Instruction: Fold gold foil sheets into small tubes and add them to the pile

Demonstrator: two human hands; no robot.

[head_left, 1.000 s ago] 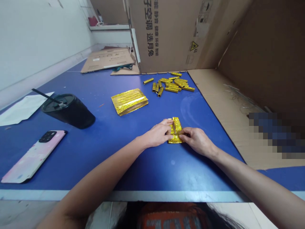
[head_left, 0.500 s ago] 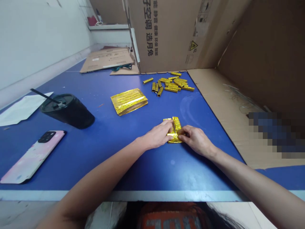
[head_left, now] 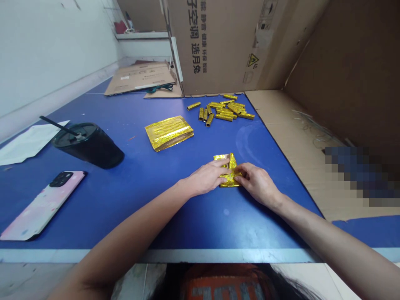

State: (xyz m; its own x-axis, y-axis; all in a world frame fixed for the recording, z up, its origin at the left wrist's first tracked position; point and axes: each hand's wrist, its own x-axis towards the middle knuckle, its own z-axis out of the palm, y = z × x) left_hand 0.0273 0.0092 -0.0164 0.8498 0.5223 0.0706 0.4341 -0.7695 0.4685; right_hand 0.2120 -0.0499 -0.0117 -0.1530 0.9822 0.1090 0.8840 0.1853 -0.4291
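Note:
A small folded piece of gold foil paper (head_left: 229, 180) lies on the blue table between both hands. My left hand (head_left: 208, 175) rests on its left part, fingers apart and pressing it down. At its right edge, my right hand (head_left: 256, 181) pinches the paper between thumb and fingers. One flap of the foil stands up as a slanted point near the left fingertips. Farther left is a flat stack of gold foil sheets (head_left: 170, 133). Several small gold rolled tubes (head_left: 224, 111) lie in a loose pile at the back.
A black tumbler (head_left: 90, 146) with a straw stands at the left, near a phone (head_left: 45, 204) in a pink case and white paper (head_left: 28, 143). Cardboard panels (head_left: 225, 46) rise behind, and flat cardboard (head_left: 140, 77) lies at the back left.
The right upper flap of the gold paper has tilted inward into a slanted point. My left fingers have spread a little over the paper. My right hand has hardly moved.

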